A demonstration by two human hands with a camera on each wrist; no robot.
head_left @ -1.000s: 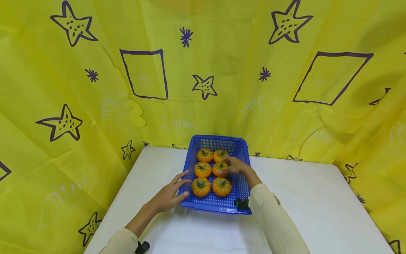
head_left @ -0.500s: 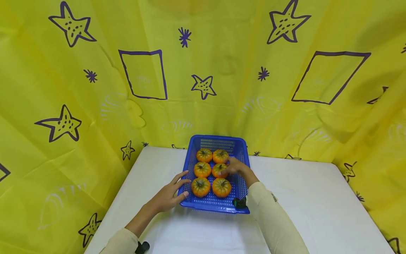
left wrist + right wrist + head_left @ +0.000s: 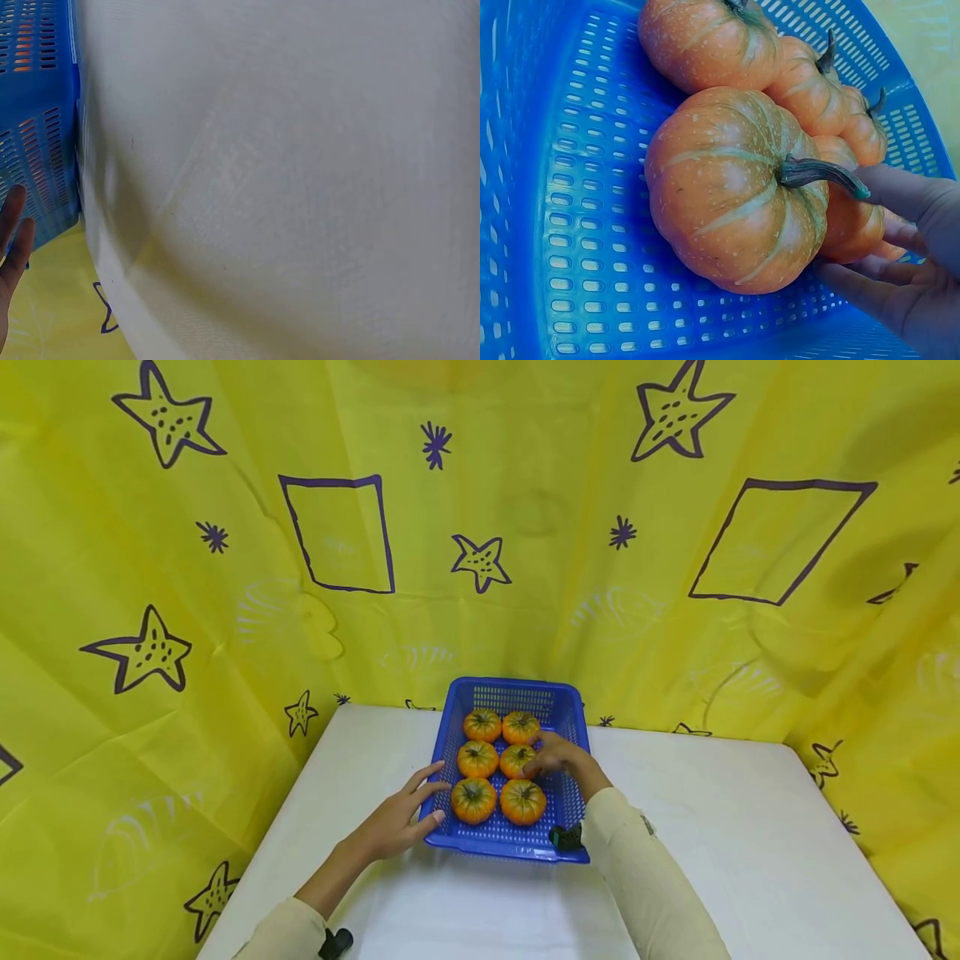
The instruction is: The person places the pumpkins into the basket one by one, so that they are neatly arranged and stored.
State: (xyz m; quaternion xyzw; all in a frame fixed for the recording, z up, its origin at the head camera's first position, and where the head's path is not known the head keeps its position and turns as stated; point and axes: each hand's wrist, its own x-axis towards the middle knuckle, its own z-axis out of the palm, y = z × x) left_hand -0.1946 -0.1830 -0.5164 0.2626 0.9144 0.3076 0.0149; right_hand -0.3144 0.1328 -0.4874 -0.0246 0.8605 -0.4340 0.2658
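Several small orange pumpkins sit in two columns inside a blue plastic basket [image 3: 495, 847]. In the head view my right hand [image 3: 557, 755] reaches over the basket's right side and grips the middle pumpkin of the right column [image 3: 513, 762]. The right wrist view has the thumb and fingers around this pumpkin [image 3: 851, 229], partly hidden behind the nearest pumpkin [image 3: 735, 191], whose stem points toward the hand. At the basket's left rim, my left hand [image 3: 397, 823] has its fingers spread and relaxed. Two of its fingers [image 3: 21, 244] show beside the slotted basket wall in the left wrist view.
The basket stands on a white table [image 3: 720, 827], near its back edge. A yellow curtain [image 3: 480, 627] with purple stars and squares hangs behind and along both sides. Dark wrist devices [image 3: 336, 943] are worn at the sleeve cuffs.
The head view has shifted very slightly. Both hands stay where they were, the right at the same pumpkin and the left at the basket's rim.
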